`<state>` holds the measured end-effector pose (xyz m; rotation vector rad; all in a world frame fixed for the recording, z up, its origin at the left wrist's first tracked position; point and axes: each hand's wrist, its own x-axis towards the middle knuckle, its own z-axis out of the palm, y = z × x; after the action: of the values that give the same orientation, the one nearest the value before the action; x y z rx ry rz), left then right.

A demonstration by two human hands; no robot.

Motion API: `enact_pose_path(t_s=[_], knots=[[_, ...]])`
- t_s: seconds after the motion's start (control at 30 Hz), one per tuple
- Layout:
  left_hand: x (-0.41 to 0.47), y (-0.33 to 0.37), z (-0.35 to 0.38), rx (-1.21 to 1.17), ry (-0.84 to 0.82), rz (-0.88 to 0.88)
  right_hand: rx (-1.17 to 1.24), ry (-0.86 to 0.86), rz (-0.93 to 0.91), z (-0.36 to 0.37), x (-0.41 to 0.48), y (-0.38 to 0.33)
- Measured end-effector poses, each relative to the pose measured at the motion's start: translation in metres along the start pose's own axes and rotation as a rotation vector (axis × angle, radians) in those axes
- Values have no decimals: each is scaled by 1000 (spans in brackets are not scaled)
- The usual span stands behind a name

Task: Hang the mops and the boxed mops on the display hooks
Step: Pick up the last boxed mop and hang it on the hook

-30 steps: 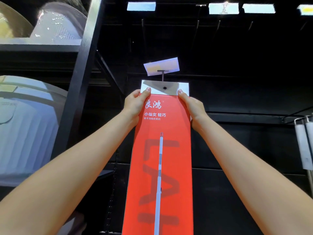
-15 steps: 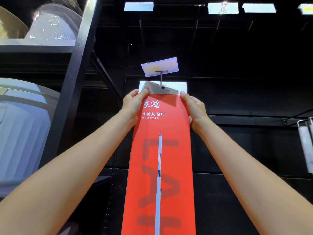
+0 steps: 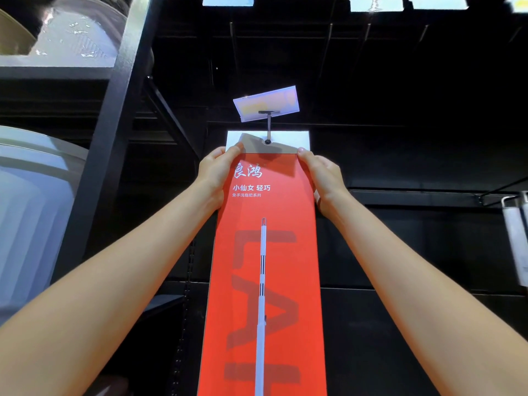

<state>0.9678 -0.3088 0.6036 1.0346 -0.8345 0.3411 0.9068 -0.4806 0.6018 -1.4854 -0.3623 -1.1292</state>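
Note:
A tall red boxed mop (image 3: pixel 265 270) with a white top tab hangs upright in front of a dark display wall. A metal display hook (image 3: pixel 269 125) passes through the hole in the white tab, with a price label (image 3: pixel 267 102) on the hook's front end. My left hand (image 3: pixel 215 174) grips the box's upper left edge, thumb on the front near the tab. My right hand (image 3: pixel 323 177) grips the upper right edge the same way. Both arms reach up and forward. The box's bottom runs out of view.
A black shelf upright (image 3: pixel 114 132) stands at the left, with pale plastic tubs (image 3: pixel 31 212) on its shelves. More bare hooks (image 3: pixel 328 44) stick out of the dark wall above. A white mop part (image 3: pixel 517 238) hangs at the far right edge.
The box has slid back along the hook, whose tip now shows through the tab's hole. Both hands stay on the upper edges.

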Motion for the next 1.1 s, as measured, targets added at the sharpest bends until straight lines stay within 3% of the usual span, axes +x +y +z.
enact_pose_path(t_s=[0.47, 1.1], knots=[[7, -2, 0, -9, -1, -26, -20, 29, 15, 3, 2, -1], [-1, -7, -5, 173, -33, -111, -68, 28, 36, 3, -16, 5]])
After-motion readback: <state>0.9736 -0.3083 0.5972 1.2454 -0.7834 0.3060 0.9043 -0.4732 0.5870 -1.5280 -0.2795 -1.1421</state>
